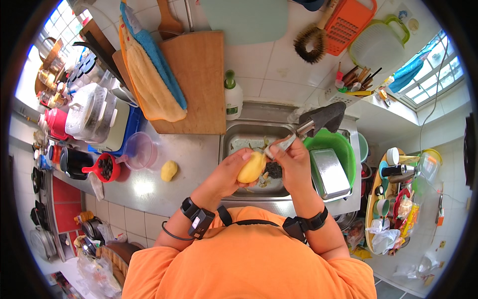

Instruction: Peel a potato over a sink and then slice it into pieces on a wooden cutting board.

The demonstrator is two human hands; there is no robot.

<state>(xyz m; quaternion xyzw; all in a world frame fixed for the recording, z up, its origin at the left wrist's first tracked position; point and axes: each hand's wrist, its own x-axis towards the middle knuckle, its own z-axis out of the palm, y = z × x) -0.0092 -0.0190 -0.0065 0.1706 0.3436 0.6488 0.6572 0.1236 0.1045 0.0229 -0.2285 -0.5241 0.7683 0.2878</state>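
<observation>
A mostly peeled yellow potato [251, 169] rests in my left hand [235, 166], held above the stainless-steel sink [257, 129]. My right hand [295, 159] grips a silvery kitchen tool [282, 145], its front end close against the potato's upper right side. Fingers partly cover the tool, so whether it is a peeler or a knife cannot be told. Strips of peel [264, 181] and a dark scouring pad or clump [274, 170] lie in the sink below. Another peeled potato [169, 170] sits on the metal counter [194, 149] to the left.
Right of the sink, a green basin [349, 149] holds a metal box [329, 173]. The faucet [305, 127] has a dark cloth [325, 116] over it. A soap bottle [233, 99] and wooden board [198, 82] stand behind. Leftward are a clear bowl [140, 151] and red strainer [116, 168].
</observation>
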